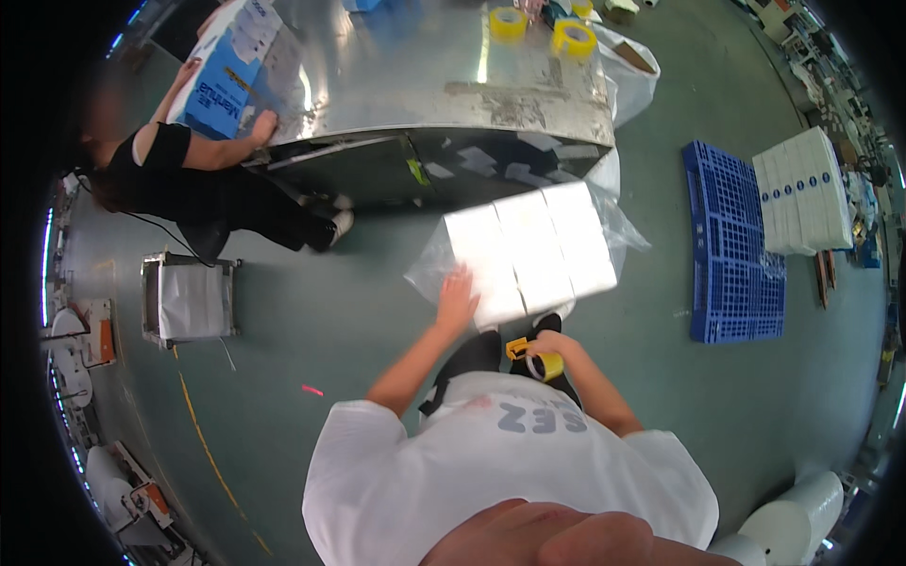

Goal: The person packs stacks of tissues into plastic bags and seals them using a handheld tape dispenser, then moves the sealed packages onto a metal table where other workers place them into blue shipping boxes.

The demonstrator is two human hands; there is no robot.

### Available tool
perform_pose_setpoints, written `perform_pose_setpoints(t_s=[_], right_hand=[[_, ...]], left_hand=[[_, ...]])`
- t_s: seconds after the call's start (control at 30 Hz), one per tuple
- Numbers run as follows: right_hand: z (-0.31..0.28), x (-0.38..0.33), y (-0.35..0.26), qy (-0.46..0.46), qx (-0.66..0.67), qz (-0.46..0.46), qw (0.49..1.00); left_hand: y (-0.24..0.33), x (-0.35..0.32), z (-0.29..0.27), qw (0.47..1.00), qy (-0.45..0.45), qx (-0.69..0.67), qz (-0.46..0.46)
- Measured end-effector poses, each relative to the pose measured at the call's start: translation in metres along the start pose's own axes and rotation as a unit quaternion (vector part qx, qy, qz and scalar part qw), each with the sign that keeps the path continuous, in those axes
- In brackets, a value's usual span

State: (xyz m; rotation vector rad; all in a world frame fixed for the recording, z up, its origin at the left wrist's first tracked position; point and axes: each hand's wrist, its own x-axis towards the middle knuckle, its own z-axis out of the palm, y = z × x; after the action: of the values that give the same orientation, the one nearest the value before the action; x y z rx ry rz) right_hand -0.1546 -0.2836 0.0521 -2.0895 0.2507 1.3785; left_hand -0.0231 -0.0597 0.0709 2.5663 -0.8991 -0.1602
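A bundle of white packs [538, 250] in a clear plastic bag is held up in front of me, above the green floor. My left hand [458, 300] lies flat with fingers spread on its near left corner. My right hand [543, 347] is closer to my body, below the bundle. It is closed around a yellow tape dispenser with a roll of tape [540, 363]. My black trousers and shoes show under the bundle.
A metal table [425, 75] stands ahead with two yellow tape rolls [574, 38] on it. At its left end a person in black [179, 174] holds a blue and white carton [226, 66]. A blue pallet [731, 245] with stacked white packs [802, 189] is on the right. A small trolley [189, 300] stands at left.
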Motion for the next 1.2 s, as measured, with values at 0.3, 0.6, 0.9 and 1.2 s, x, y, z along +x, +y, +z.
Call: perform_pose_setpoints(t_s=[0.3, 0.6, 0.9, 1.2], right_hand=[[-0.114, -0.049, -0.03, -0.045, 0.644, -0.312, 0.697], [-0.113, 0.093, -0.115, -0.11, 0.721, -0.219, 0.649], [-0.149, 0.04, -0.023, -0.087, 0.673, -0.244, 0.692], [-0.28, -0.029, -0.056, 0.328, 0.171, -0.315, 0.874]], left_hand=[[-0.036, -0.052, -0.002, 0.859, 0.248, -0.318, -0.314], [-0.056, 0.017, -0.021, 0.589, 0.211, -0.668, -0.403], [0.081, 0.085, -0.049, 0.766, 0.18, -0.562, -0.254], [0.105, 0.119, 0.092, 0.959, 0.063, -0.016, -0.277]])
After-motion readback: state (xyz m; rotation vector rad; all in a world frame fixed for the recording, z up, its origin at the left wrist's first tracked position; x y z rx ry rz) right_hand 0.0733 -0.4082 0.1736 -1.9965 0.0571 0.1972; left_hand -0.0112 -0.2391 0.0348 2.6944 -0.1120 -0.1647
